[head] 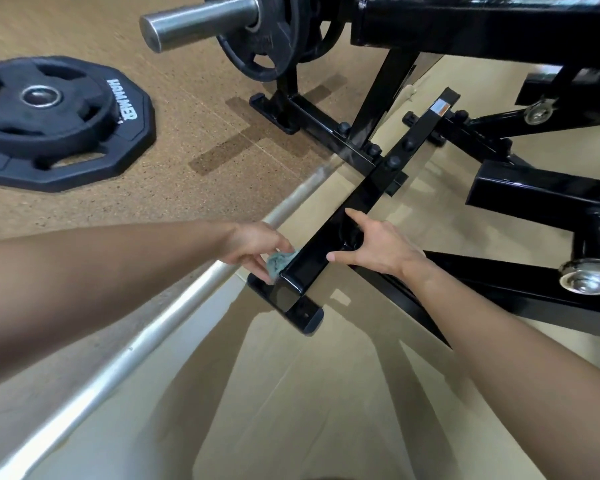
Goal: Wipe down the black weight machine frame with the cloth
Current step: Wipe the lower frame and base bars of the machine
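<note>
The black weight machine frame [371, 188] runs low across the floor, and one glossy square beam of it ends near me on a flat foot plate [284, 303]. My left hand [253, 247] holds a small grey-green cloth [279, 263], bunched in the fingers and pressed to the left side of that beam near its end. My right hand [378, 245] rests on the top and right side of the same beam, thumb and forefinger spread, holding nothing.
Two black weight plates [59, 119] lie stacked on the cork-coloured floor at left. A steel sleeve [201, 20] with plates on it juts out at the top. A metal floor strip [174, 306] runs diagonally. More frame members and bolts [589, 278] crowd the right.
</note>
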